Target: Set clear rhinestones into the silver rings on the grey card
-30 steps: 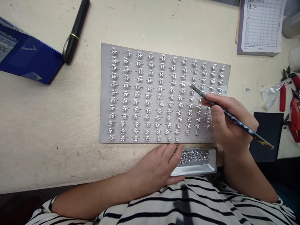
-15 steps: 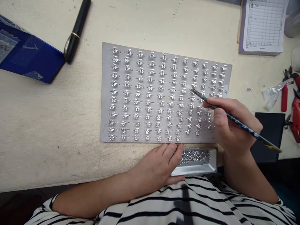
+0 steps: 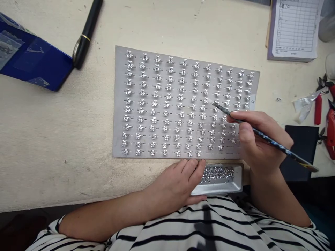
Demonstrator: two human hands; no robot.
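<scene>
The right hand (image 3: 259,148) pinches a pale-tipped stick (image 3: 272,142) over rings (image 3: 166,113) on the grey board (image 3: 119,104), mid-frame; the left hand (image 3: 180,184) covers one end of the metal tray (image 3: 214,190), lower centre, its grip unclear. Apparently single rings are being tended; the next move calls for light, steady aim.

Shiny metal rings (image 3: 165,145), matt grey board (image 3: 119,104), smooth metal tray (image 3: 217,189)

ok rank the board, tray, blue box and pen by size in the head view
1. Board
2. Blue box, cut off by the frame
3. Tray, partly behind the left hand
4. Pen, cut off at the top
</scene>
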